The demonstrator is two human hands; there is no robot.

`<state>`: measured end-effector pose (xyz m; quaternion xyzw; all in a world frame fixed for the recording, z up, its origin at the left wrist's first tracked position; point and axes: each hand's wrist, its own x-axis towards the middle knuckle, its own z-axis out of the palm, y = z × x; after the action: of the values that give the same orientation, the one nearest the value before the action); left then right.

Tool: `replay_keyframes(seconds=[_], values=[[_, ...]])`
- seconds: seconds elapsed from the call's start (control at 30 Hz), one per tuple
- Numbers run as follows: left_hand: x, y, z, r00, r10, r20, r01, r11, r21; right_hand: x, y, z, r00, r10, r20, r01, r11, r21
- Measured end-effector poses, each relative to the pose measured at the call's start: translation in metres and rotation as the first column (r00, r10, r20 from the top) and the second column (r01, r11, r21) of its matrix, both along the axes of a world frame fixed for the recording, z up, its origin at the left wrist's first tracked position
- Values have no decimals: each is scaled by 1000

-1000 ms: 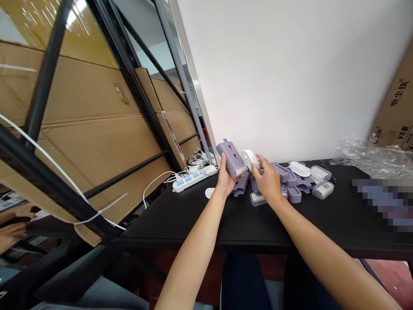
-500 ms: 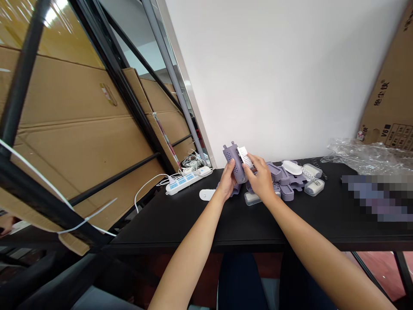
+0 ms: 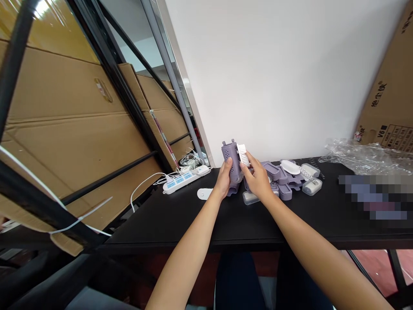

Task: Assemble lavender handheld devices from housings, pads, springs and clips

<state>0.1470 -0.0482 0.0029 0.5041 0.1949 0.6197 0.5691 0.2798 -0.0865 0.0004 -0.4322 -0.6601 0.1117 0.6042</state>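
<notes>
My left hand (image 3: 223, 178) is closed around a purple plastic housing (image 3: 229, 150) with small round holes and prongs at its top, held upright above the black table. Pinched in my right hand (image 3: 258, 178) is a white brush-like piece (image 3: 242, 155) with a ridged or bristled face; it sits against the right side of the housing. Whether the two are joined, I cannot tell. Just right of my right hand lies a pile of purple plastic parts (image 3: 285, 192). A flat white rounded piece (image 3: 204, 194) lies left of my left wrist.
A white oval piece (image 3: 290, 167), a coil spring (image 3: 308, 176) and clear-topped cases (image 3: 312, 187) lie right of the pile. Crumpled clear plastic (image 3: 371, 155) covers the far right. A white power strip (image 3: 183, 181) with cables stands left, beside a black metal frame and cardboard.
The view has shifted slightly. The housing stands a little more upright, and the white brush-like piece has stayed at its right side. Both hands keep their holds.
</notes>
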Motion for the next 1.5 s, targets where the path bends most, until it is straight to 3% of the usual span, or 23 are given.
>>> replay_keyframes(seconds=[0.57,0.8,0.97,1.2,1.5], values=[[-1,0,-2,992,34,-120,-25,997,76,1,-4,4,1000,-11,-21,10,999,-54],[-1,-4,2,993,69,-91,-63,996,70,0,-7,6,999,16,-34,-17,998,-55],[-1,-5,2,972,191,-139,-167,972,167,1,-7,8,979,101,-175,-115,991,-72],[-1,-6,-5,912,332,-240,-233,902,363,9,1,13,887,227,-403,-301,945,-131],[-2,-4,-8,847,464,-259,-295,816,497,9,0,16,758,358,-545,-456,888,-52]])
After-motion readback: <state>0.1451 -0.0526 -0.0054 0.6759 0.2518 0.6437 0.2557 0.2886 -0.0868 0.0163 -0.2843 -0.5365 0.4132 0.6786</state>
